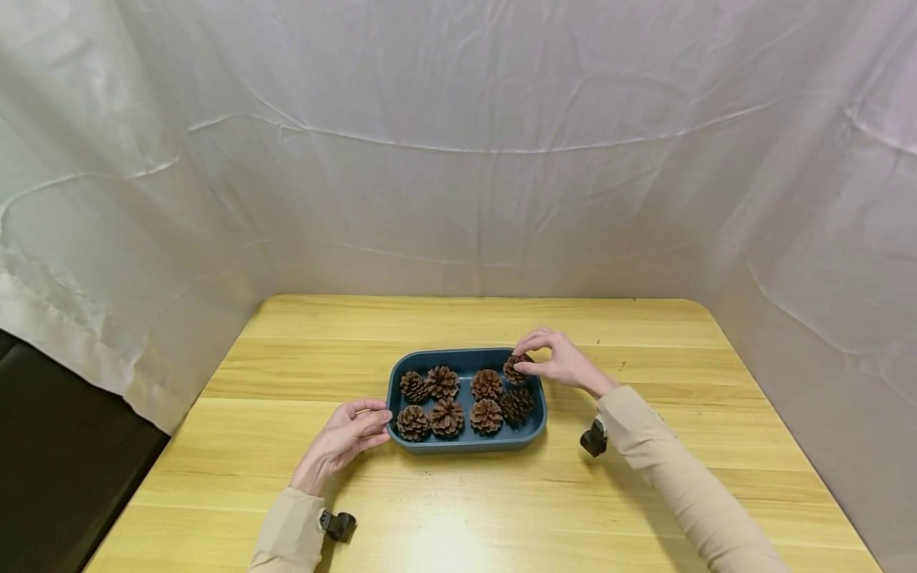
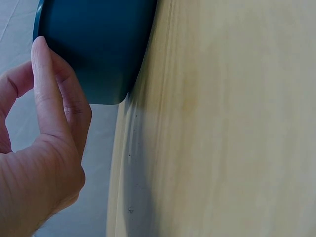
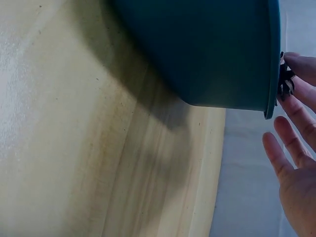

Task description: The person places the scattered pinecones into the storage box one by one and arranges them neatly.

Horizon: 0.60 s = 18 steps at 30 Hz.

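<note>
A dark blue rectangular tray [image 1: 473,447] stands on the table with several brown pine cones [image 1: 447,419] in it, grouped toward its left and right ends. My left hand [image 1: 349,434] grips the tray's left end, the thumb at the rim and the other fingers against the outer wall; the left wrist view shows this hand [image 2: 49,133] beside the blue wall. At the back right corner, my right hand [image 1: 559,360] pinches a pine cone [image 1: 514,369] between thumb and fingers. In the right wrist view that cone [image 3: 285,81] pokes out just past the rim, partly hidden.
The wooden table [image 1: 444,509] has its far edge close to a pale hanging curtain [image 1: 458,199], which also encloses both sides. A black surface [image 1: 64,454] lies beyond the table's left edge. Each sleeve carries a small black camera mount [image 1: 338,526].
</note>
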Available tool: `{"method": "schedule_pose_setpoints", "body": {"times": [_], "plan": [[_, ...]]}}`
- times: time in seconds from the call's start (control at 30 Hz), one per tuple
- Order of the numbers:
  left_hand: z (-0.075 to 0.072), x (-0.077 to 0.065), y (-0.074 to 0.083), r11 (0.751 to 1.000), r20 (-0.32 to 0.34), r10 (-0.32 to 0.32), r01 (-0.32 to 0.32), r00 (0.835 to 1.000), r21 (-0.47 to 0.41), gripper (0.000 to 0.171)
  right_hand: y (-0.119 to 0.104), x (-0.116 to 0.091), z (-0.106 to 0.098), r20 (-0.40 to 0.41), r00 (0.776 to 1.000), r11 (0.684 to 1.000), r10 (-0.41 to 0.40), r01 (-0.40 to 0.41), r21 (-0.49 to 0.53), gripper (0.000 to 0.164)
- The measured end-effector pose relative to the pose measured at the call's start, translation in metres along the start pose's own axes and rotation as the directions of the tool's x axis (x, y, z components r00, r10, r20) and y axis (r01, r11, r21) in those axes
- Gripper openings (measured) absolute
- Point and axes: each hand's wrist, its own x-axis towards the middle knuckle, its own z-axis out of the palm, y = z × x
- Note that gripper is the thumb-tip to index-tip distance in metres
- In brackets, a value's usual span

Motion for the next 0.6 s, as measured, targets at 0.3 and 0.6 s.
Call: {"method": "schedule_pose_setpoints", "body": {"times": [0.3,0.6], "plan": [[0.002,0.001,0.001,1.000,-0.032,-0.011,0.011,0.999,0.019,0.016,0.001,-0.005,-0.003,-0.031,0.997,0.994,0.074,-0.072,0.080,0.030],[-0.001,0.001,0.002,0.999,-0.015,0.012,-0.011,1.000,0.045,0.018,0.009,-0.017,0.001,-0.111,0.990,0.984,0.086,-0.068,0.163,0.032]]}}
